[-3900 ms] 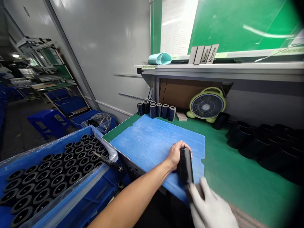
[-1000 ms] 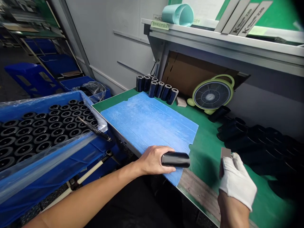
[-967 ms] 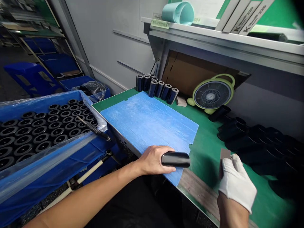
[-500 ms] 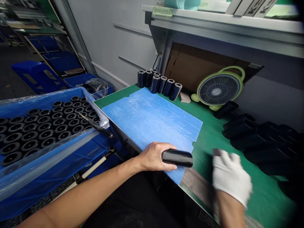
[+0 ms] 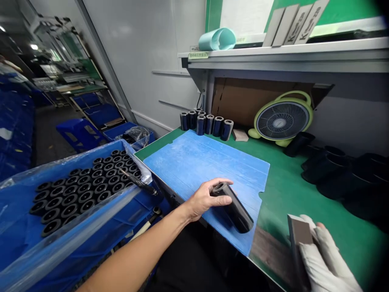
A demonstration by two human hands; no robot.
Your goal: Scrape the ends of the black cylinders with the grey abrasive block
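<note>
My bare left hand (image 5: 206, 198) is closed around a glossy black tube (image 5: 238, 213) above the near edge of the blue sheet (image 5: 209, 158). The tube is tilted, its open end up by my thumb and its other end down to the right. My right hand (image 5: 325, 255), in a white glove with one fingertip bare, grips a flat brown-grey sanding block (image 5: 299, 233) over the green tabletop (image 5: 282, 186). A dusty brown patch (image 5: 270, 245) lies on the table between my two hands.
A blue crate (image 5: 91, 239) lined with plastic holds many upright black tubes at left; a brush (image 5: 138, 180) lies across its rim. Several tubes (image 5: 209, 123) stand at the back beside a pale block (image 5: 240, 135). A green fan (image 5: 281, 121) and larger dark cylinders (image 5: 349, 174) stand at right.
The tube in my left hand has turned from lying level to slanting, with its open end showing. My right hand has moved right and nearer, turning the block's face up. The view has shifted.
</note>
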